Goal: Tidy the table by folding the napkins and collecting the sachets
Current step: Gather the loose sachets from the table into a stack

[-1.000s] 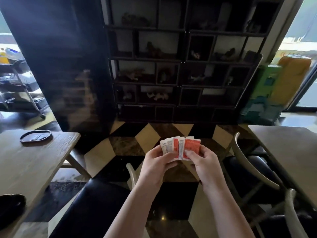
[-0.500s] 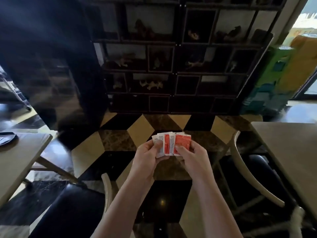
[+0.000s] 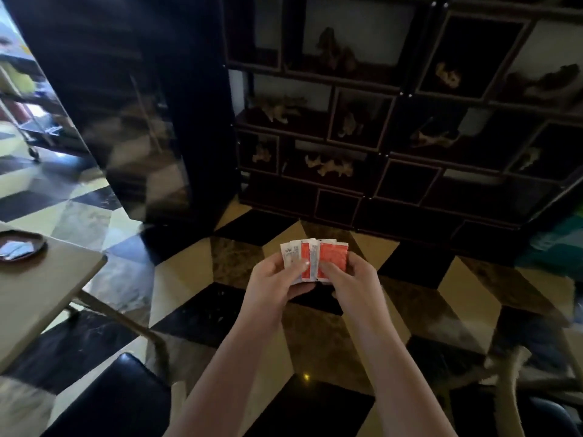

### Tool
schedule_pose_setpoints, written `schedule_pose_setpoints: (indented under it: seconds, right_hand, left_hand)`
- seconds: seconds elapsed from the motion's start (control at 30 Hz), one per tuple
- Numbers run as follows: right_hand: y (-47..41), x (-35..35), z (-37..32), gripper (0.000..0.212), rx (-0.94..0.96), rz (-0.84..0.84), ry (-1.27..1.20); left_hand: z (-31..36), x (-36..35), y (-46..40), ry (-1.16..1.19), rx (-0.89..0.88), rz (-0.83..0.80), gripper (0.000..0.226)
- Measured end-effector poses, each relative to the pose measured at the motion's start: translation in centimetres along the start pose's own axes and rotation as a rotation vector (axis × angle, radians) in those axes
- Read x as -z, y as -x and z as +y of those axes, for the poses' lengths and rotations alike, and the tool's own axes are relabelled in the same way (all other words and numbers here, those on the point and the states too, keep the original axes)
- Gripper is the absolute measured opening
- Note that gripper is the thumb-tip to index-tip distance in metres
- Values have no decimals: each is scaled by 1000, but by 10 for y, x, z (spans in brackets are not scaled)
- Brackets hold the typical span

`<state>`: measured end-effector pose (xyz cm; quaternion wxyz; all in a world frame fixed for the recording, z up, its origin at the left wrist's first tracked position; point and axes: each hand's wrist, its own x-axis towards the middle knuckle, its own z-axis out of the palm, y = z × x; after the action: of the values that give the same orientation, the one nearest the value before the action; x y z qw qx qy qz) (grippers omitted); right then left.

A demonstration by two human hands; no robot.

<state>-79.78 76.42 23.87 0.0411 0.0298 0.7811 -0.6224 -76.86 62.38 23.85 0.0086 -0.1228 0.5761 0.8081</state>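
Both hands are gripping fanned sachets [image 3: 314,260] upright; left hand [image 3: 277,283] and right hand [image 3: 350,280] pinching opposite edges; counter [image 3: 47,288] lying far left.

Two bare forearms enter from bottom edge — no sleeves, no watch, no bracelets showing. Left hand [image 3: 277,280] and right hand [image 3: 353,279] ungloved, no rings visible. Fingernails short, unpainted — one pale nail catches light on left thumb. Rest of body out of view.
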Motion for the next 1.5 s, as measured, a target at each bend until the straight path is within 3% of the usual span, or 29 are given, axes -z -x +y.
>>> schedule_pose_setpoints:
  seconds: [0.33, 0.57, 0.8, 1.03, 1.2, 1.5]
  right_hand:
    - [-143, -103, -26, 6, 40, -506, 10]
    - [-235, -185, -52, 39, 59, -833, 85]
    - [-268, -275, -57, 18, -24, -1143, 80]
    - [-267, -385, -48, 9, -74, -1331, 125]
    - [-254, -494, -53, 9, -92, -1420, 230]
    - [-230, -644, -60, 16, -141, -1478, 451]
  left_hand:
    - [11, 80, -109, 78, -165, 354, 31]
    - [44, 111, -170, 129, -244, 700, 21]
    - [54, 164, -187, 224, -271, 973, 34]
    - [46, 252, -186, 386, -282, 1113, 26]
    - [52, 360, -183, 510, -267, 1191, 33]
    - [57, 514, -175, 518, -29, 1216, 37]
